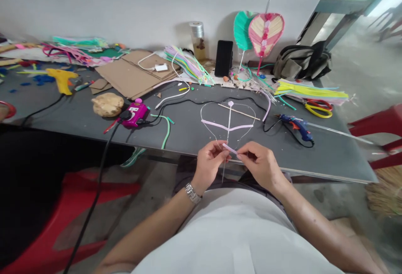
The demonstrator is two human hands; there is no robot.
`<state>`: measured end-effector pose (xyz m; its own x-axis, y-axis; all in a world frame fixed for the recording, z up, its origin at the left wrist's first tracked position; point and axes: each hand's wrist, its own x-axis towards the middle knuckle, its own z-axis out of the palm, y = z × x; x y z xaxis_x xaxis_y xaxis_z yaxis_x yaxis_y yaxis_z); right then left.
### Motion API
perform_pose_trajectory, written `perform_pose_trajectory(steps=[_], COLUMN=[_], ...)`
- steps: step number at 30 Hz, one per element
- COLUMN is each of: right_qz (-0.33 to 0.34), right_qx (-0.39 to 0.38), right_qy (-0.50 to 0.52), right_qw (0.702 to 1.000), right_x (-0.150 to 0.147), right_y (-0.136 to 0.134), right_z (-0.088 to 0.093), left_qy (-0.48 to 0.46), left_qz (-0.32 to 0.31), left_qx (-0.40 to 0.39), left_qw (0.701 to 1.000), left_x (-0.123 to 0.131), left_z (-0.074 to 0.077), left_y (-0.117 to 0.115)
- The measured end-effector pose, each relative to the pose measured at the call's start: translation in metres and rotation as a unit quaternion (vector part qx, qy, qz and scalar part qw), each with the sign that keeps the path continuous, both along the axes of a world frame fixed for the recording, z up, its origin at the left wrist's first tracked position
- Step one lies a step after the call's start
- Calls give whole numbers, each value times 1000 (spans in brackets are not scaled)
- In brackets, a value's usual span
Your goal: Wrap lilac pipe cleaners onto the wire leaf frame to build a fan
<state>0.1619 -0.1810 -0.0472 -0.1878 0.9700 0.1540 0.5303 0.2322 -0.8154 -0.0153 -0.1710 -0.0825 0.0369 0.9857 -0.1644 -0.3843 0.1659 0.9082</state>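
Observation:
A short lilac pipe cleaner (230, 148) spans the gap between my two hands at the table's front edge. My left hand (209, 161) pinches one end between thumb and fingers, and my right hand (260, 163) pinches the other. Just beyond them lies a thin wire frame (254, 112) shaped like a leaf or heart. A pale centre stick (229, 117) runs down it, with a lilac knob on top and its lower end passing behind my left fingers. Across the frame bends a longer lilac pipe cleaner (216, 125), and a thin wooden stick (240, 112) lies slantwise.
Right of the frame rest a blue glue gun (297, 127) and yellow-red scissors (318, 108). Leftward are a magenta power socket (135, 115), its black cords and a yellow glue gun (63, 80). Pipe-cleaner bundles (188, 64), a phone (223, 58) and two finished fans (266, 33) stand behind.

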Motion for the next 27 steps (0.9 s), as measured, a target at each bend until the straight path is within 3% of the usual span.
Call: perform_pose_trajectory(steps=[5,11,17,27], right_qz=[6,-3,5,-27], right_qx=[89,84,86,93], right_qy=[-60,-116,-103,-122], right_qw=[994,990,991,988], right_x=[-14,-19,-18,-22], right_y=[7,8,8,9], right_z=[3,1,1,-2], left_qy=[-49,-71,-84,-123], left_qz=[-39,-34,-33,7], left_qx=[-18,-38,-42,-78], left_qw=[998,996,995,989], left_x=[7,9,14,23], left_z=[-6,-9,-8,2], left_y=[-4,-5,-5,-6])
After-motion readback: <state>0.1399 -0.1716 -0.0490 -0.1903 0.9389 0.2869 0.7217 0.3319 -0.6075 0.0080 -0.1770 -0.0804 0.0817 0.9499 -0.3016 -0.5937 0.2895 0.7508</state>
